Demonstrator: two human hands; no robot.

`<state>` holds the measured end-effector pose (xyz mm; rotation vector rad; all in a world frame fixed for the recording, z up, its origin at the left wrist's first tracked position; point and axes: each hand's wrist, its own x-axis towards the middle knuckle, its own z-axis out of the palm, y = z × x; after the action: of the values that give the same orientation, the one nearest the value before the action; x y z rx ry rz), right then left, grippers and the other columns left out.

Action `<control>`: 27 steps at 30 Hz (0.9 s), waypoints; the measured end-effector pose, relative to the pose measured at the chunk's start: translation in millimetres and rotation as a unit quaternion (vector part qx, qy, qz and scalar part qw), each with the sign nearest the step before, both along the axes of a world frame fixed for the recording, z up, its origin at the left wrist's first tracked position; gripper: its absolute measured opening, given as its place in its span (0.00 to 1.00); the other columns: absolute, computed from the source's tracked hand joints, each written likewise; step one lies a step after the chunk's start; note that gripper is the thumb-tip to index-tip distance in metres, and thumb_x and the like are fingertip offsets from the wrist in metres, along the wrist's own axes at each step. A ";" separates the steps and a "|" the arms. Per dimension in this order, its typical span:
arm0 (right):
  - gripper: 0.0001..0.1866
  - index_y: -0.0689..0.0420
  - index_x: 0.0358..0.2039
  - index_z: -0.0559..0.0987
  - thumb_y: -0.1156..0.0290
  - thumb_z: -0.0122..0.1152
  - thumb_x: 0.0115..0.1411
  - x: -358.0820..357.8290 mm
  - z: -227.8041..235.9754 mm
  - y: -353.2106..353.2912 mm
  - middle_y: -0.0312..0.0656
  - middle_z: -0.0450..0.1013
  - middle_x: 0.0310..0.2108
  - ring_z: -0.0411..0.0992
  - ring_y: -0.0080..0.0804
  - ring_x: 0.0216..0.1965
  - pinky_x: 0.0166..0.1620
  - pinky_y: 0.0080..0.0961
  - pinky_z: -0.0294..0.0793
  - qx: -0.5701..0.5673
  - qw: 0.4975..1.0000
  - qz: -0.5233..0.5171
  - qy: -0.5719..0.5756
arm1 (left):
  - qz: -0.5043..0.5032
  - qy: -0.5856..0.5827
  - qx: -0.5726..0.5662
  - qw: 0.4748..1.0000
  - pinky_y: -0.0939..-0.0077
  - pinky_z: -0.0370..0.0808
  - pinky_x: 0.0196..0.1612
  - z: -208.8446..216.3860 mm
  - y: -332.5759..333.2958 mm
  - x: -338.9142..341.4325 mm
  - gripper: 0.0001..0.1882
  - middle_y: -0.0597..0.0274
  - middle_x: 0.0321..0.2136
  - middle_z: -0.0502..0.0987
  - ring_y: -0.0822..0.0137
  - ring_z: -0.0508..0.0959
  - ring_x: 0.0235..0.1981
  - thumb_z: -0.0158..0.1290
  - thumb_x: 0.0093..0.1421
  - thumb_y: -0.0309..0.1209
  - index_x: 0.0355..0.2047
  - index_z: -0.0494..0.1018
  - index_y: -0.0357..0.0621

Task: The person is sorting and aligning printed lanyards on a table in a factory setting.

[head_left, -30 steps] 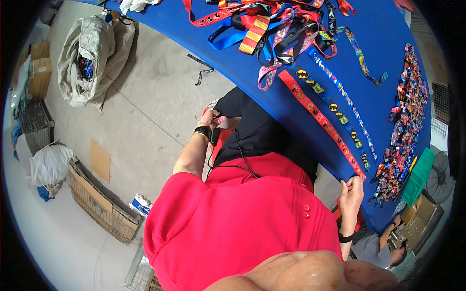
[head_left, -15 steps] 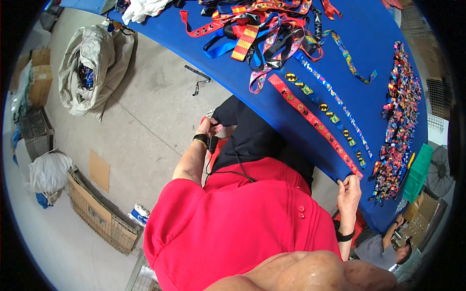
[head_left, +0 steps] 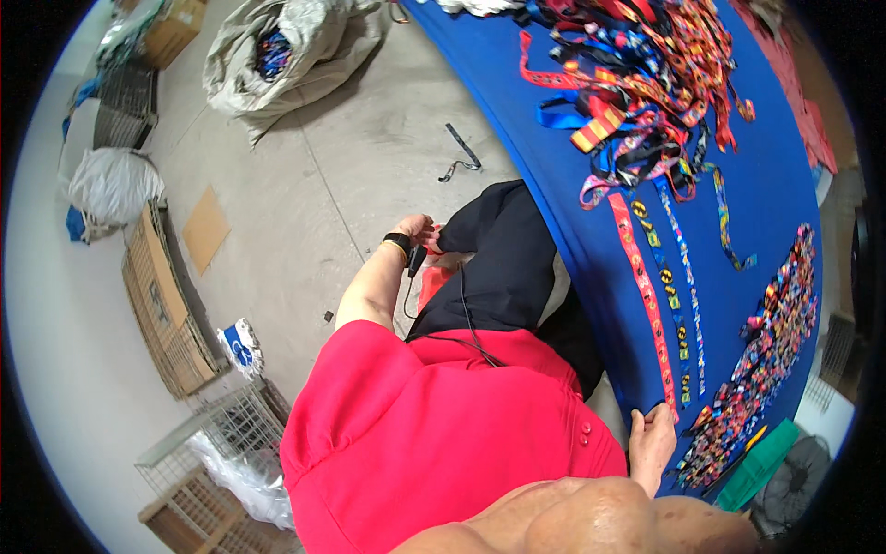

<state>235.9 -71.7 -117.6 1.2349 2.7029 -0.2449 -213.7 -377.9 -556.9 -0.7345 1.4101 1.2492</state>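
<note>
My right hand (head_left: 652,445) is at the near edge of the blue table (head_left: 591,222), its fingertips closed on the near end of a long red patterned ribbon (head_left: 639,277) that lies flat across the cloth. Beside that ribbon lie two narrower dark and blue ribbons (head_left: 678,305). My left hand (head_left: 417,229) rests with curled fingers against my black trouser leg (head_left: 498,268), next to a bit of something red. A black band and a small black device with a cable (head_left: 415,260) sit at that wrist. What the left fingers hold is hidden.
A tangled heap of coloured ribbons (head_left: 646,83) covers the table's far part; a row of small colourful pieces (head_left: 766,360) runs along its right. On the concrete floor lie a black strap (head_left: 460,152), a grey sack (head_left: 277,46), wicker crates (head_left: 171,314), a wire basket (head_left: 217,443).
The view has swung so the table sits further right and the floor fills more of the picture. Both hands stay where they were, left at the thigh, right at the table edge.
</note>
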 end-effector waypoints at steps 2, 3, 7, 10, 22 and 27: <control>0.14 0.60 0.27 0.69 0.70 0.68 0.57 -16.9 16.9 -1.2 0.49 0.68 0.23 0.70 0.55 0.26 0.32 0.47 0.69 -0.006 0.996 0.034 -0.083 | 0.006 0.013 -0.035 0.999 0.60 0.84 0.38 6.3 -9.8 -13.4 0.19 0.46 0.44 0.78 0.54 0.82 0.38 0.48 0.67 0.32 0.51 0.69 0.28; 0.14 0.59 0.26 0.70 0.68 0.67 0.58 -27.9 19.4 -1.2 0.46 0.69 0.22 0.70 0.53 0.24 0.30 0.45 0.69 0.026 0.996 0.063 -0.064 | 0.020 0.034 -0.027 0.999 0.60 0.84 0.37 8.2 -12.8 -21.4 0.19 0.46 0.45 0.78 0.54 0.82 0.38 0.49 0.66 0.32 0.51 0.70 0.28; 0.15 0.59 0.27 0.69 0.69 0.69 0.57 -89.2 19.2 -11.8 0.46 0.69 0.24 0.71 0.48 0.25 0.29 0.41 0.69 0.017 0.988 0.154 0.015 | 0.003 0.128 -0.044 0.991 0.62 0.84 0.34 17.8 -34.3 -48.9 0.17 0.46 0.42 0.79 0.54 0.83 0.37 0.49 0.63 0.29 0.49 0.72 0.29; 0.12 0.59 0.29 0.71 0.73 0.69 0.56 -134.4 19.6 -25.9 0.47 0.68 0.25 0.71 0.48 0.27 0.31 0.40 0.70 0.010 0.968 0.245 0.061 | -0.039 0.170 -0.082 0.981 0.62 0.83 0.30 13.8 -44.3 -62.1 0.16 0.44 0.39 0.81 0.55 0.84 0.33 0.47 0.60 0.26 0.45 0.75 0.31; 0.11 0.60 0.36 0.71 0.73 0.66 0.58 -253.2 -4.0 -42.2 0.50 0.70 0.30 0.72 0.52 0.33 0.37 0.41 0.73 0.041 0.921 0.385 0.029 | -0.341 0.304 -0.230 0.860 0.58 0.74 0.58 -13.5 -48.6 -82.5 0.21 0.38 0.51 0.77 0.44 0.77 0.54 0.50 0.55 0.29 0.48 0.79 0.36; 0.11 0.60 0.36 0.72 0.71 0.65 0.60 -268.6 -8.7 -35.6 0.50 0.72 0.29 0.74 0.51 0.31 0.35 0.41 0.73 0.036 0.935 0.353 -0.012 | -0.360 0.299 -0.228 0.854 0.58 0.75 0.57 -29.4 -46.6 -69.2 0.20 0.38 0.50 0.77 0.46 0.77 0.54 0.51 0.56 0.29 0.48 0.79 0.37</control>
<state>-32.7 -107.3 -126.3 0.2097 2.9349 -0.0310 -282.9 -424.5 -586.3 -0.0367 2.2647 0.5405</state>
